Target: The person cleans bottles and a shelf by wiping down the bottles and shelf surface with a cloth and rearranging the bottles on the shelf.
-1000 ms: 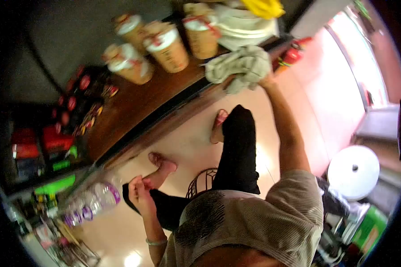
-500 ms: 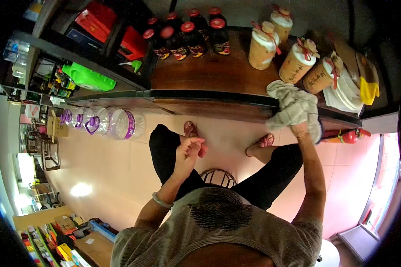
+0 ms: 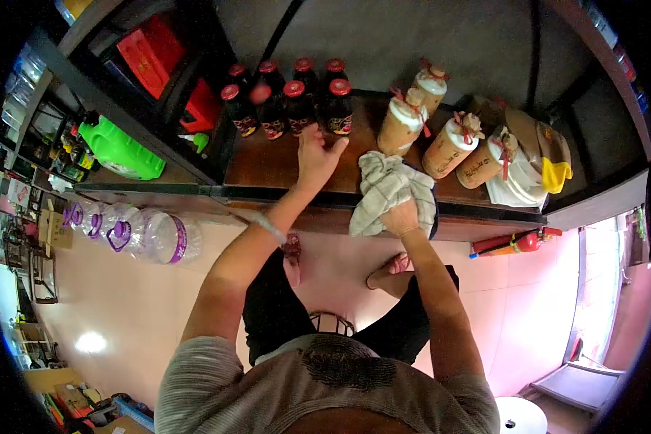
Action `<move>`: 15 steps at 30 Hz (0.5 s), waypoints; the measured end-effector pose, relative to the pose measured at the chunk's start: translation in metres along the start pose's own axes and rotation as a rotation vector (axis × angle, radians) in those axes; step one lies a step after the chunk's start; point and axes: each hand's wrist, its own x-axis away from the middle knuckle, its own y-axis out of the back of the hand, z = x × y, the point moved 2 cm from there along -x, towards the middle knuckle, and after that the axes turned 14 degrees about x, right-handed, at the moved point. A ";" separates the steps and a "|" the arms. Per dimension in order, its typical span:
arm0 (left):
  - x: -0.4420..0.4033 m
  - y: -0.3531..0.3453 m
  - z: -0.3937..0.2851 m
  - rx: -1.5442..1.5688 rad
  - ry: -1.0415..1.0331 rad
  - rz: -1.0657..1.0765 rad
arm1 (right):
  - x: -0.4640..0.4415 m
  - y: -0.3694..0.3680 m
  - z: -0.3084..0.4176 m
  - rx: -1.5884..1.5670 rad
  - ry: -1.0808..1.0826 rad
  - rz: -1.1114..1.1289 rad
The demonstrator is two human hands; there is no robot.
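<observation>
My right hand (image 3: 401, 215) grips a pale checked cloth (image 3: 375, 194) at the front edge of the dark wooden shelf (image 3: 264, 163). The cloth is bunched, and part of it lies against the shelf edge. Over the shelf, my left hand (image 3: 318, 160) reaches forward with thumb and fingers apart, holding nothing. Its fingertips are right by a dark bottle with a red cap (image 3: 300, 108); whether they touch it I cannot tell. Several such bottles stand there in two rows. Just beyond the cloth is a paper-wrapped container (image 3: 400, 129) with a white top and red ribbon.
More wrapped containers (image 3: 448, 148) and a yellow-and-brown item (image 3: 555, 176) sit on the right of the shelf. A green jug (image 3: 119, 148) is on the left shelf. Large clear bottles (image 3: 155, 235) line the floor, and a fire extinguisher (image 3: 513, 244) lies below at the right.
My left hand has risen from above my lap to the red-capped bottles, its fingers spreading. My right hand has moved left along the shelf edge with the cloth. The view has shifted too.
</observation>
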 end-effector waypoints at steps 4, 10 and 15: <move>-0.035 -0.040 0.029 -0.136 -0.087 -0.093 | -0.002 0.014 0.003 0.133 0.104 -0.114; -0.058 -0.063 0.047 -0.169 0.033 -0.138 | 0.001 0.005 -0.003 -0.032 0.052 -0.149; -0.050 -0.050 0.014 -0.121 0.014 -0.090 | 0.009 -0.006 -0.008 -0.108 -0.007 -0.192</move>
